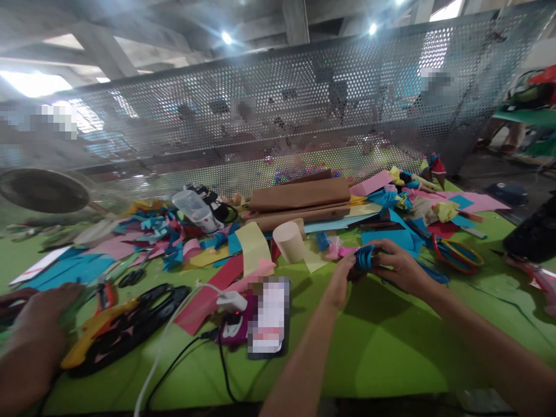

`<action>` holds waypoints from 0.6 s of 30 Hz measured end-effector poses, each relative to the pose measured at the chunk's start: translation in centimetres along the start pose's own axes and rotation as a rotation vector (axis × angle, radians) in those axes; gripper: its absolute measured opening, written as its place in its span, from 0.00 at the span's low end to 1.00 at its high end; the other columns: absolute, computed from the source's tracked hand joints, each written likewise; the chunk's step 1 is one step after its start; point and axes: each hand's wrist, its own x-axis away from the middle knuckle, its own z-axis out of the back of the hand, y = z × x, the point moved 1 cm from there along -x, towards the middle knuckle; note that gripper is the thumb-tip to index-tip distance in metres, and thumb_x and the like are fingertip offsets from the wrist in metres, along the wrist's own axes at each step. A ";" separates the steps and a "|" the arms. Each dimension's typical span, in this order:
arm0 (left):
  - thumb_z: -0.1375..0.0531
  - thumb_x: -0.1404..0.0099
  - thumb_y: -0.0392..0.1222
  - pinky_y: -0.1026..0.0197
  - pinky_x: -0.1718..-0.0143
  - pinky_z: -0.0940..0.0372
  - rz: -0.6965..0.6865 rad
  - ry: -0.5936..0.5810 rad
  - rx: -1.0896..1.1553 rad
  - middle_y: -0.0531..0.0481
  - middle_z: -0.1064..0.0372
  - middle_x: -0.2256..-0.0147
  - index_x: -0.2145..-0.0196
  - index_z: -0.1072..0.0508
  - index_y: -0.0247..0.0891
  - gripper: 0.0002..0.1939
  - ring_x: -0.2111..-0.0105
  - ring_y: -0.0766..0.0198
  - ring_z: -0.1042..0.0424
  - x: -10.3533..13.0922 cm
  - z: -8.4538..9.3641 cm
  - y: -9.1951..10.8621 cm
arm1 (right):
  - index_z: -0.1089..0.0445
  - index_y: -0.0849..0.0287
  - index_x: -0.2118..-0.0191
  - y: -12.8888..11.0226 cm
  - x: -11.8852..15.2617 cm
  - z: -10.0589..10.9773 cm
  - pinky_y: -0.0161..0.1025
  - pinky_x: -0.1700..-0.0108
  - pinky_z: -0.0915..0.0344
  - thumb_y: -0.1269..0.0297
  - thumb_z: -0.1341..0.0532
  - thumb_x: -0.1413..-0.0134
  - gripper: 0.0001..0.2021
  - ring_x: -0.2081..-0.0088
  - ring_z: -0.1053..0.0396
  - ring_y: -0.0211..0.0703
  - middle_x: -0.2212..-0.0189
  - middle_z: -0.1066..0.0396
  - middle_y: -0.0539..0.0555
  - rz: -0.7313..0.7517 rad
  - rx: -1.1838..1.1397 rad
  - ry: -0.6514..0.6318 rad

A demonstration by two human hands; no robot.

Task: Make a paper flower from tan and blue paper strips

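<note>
Over the green table, slightly right of the middle, my left hand (341,281) pinches a blue folded paper (364,258) from its left side. The paper shows several stacked pleats. Bent around its right side, the fingers of my right hand (397,267) also grip it. Just behind my left hand lies a bright pink crumpled piece (336,249). A flat blue sheet (377,240) rests behind my right hand. Parts of the pleated paper are covered by my fingers.
Another person's hand (39,324) rests at left near a yellow-handled tool (93,333). A phone (269,318) and a purple power strip (237,330) with cables lie left of my arms. Brown paper (299,195), tape rings (458,255) and a perforated metal screen (260,121) stand beyond.
</note>
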 end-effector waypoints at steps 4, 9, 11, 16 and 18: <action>0.39 0.39 0.66 0.63 0.75 0.53 -0.017 -0.027 -0.026 0.51 0.34 0.72 0.59 0.23 0.35 0.29 0.75 0.69 0.45 0.1 -0.1 0.1 | 0.19 0.51 0.60 0.1 0.1 0.0 0.54 0.49 0.28 0.60 0.37 0.37 0.08 0.50 0.27 0.56 0.50 0.27 0.61 0.025 0.045 -0.001; 0.41 0.36 0.66 0.62 0.74 0.53 -0.048 -0.055 -0.064 0.50 0.33 0.72 0.60 0.23 0.35 0.28 0.75 0.68 0.44 0.3 -0.1 0.3 | 0.19 0.52 0.60 0.3 0.3 -0.1 0.52 0.48 0.29 0.62 0.37 0.37 0.08 0.50 0.28 0.55 0.50 0.27 0.61 0.033 0.053 0.004; 0.40 0.37 0.67 0.61 0.74 0.53 -0.045 -0.048 -0.072 0.50 0.34 0.72 0.61 0.24 0.35 0.28 0.75 0.67 0.44 0.4 0.0 0.3 | 0.19 0.52 0.59 0.4 0.3 -0.2 0.52 0.48 0.28 0.62 0.37 0.37 0.07 0.51 0.28 0.54 0.50 0.27 0.61 0.028 0.053 0.006; 0.42 0.36 0.67 0.62 0.75 0.55 -0.049 -0.040 -0.044 0.53 0.41 0.77 0.66 0.25 0.36 0.28 0.77 0.69 0.48 0.2 -0.1 0.4 | 0.19 0.50 0.59 0.3 0.2 -0.1 0.52 0.49 0.28 0.60 0.37 0.37 0.08 0.51 0.27 0.54 0.50 0.26 0.59 0.031 0.059 0.011; 0.42 0.35 0.67 0.62 0.75 0.54 -0.061 -0.042 -0.035 0.54 0.42 0.78 0.68 0.26 0.36 0.28 0.77 0.69 0.48 0.1 -0.3 0.4 | 0.19 0.50 0.59 0.1 0.1 0.0 0.52 0.49 0.28 0.60 0.37 0.37 0.08 0.51 0.27 0.54 0.51 0.26 0.59 0.025 0.048 0.004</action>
